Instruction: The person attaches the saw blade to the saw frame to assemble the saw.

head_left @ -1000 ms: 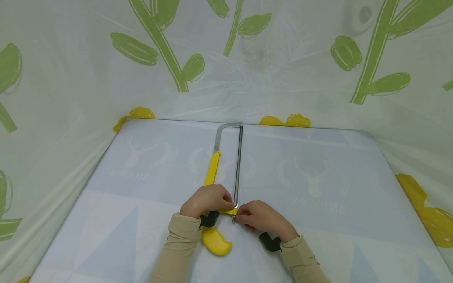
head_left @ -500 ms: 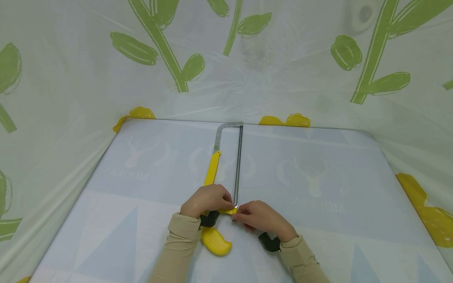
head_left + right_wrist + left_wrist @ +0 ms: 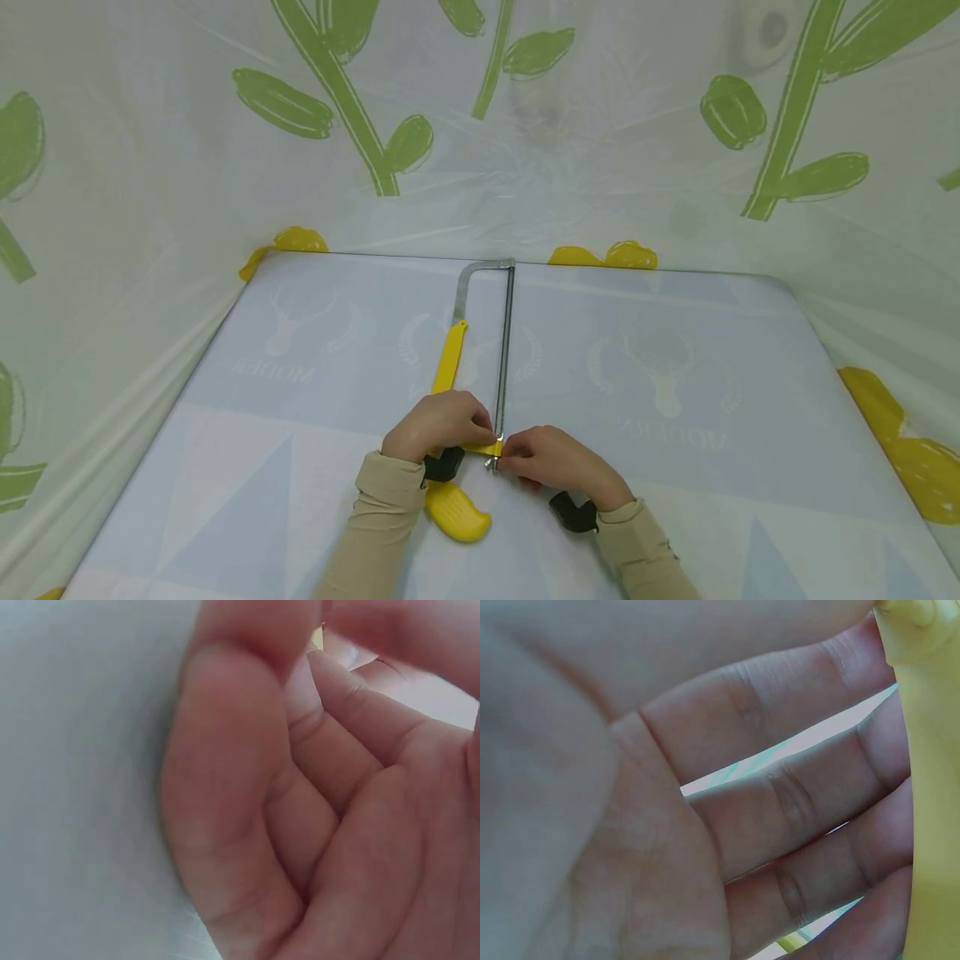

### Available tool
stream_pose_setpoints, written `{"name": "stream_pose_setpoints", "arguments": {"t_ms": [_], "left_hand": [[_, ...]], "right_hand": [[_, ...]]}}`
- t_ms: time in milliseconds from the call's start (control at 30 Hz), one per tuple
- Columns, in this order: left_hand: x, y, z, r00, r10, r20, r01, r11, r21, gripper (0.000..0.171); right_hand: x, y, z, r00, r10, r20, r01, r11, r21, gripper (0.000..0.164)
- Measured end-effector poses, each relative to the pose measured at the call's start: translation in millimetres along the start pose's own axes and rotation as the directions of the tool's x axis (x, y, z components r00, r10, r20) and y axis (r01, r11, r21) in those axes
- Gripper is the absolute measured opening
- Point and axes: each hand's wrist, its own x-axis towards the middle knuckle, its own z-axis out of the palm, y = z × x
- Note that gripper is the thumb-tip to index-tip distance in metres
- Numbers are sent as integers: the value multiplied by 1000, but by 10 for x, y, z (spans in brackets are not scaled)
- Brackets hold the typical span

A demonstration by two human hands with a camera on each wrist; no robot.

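Note:
A hacksaw (image 3: pixel 450 358) lies on the table, its bare metal bow at the far end and its yellow handle (image 3: pixel 459 514) towards me. Its straight blade side (image 3: pixel 506 350) runs along the right. My left hand (image 3: pixel 441 423) holds the yellow frame just above the handle, thumb and fingertips by the blade's near end. In the left wrist view, the fingers reach the yellow frame (image 3: pixel 936 795). My right hand (image 3: pixel 561 458), fingers curled, has its fingertips at the small metal wing nut (image 3: pixel 492 464). The right wrist view shows the curled fingers, but the nut is hidden there.
A pale patterned cloth covers the table (image 3: pixel 667 350). Behind it and at both sides hangs a whitish curtain (image 3: pixel 600 175) printed with green leaves. A black wrist device (image 3: pixel 573 512) sits at my right wrist, another (image 3: pixel 444 464) at the left.
My right fingertips shift slightly at the wing nut, covering it half a second ago and now leaving it in sight at a different angle. The left hand and hacksaw stay put.

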Motion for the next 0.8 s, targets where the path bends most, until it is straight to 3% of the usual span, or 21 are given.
{"name": "stream_pose_setpoints", "arguments": {"t_ms": [233, 800], "left_hand": [[3, 0, 3, 1000, 9, -4, -9, 1000, 7, 11], [3, -6, -6, 1000, 13, 4, -13, 1000, 8, 11]], "right_hand": [[8, 21, 2, 1000, -12, 6, 12, 1000, -9, 12], [14, -25, 23, 999, 3, -43, -4, 1000, -27, 13]]}}
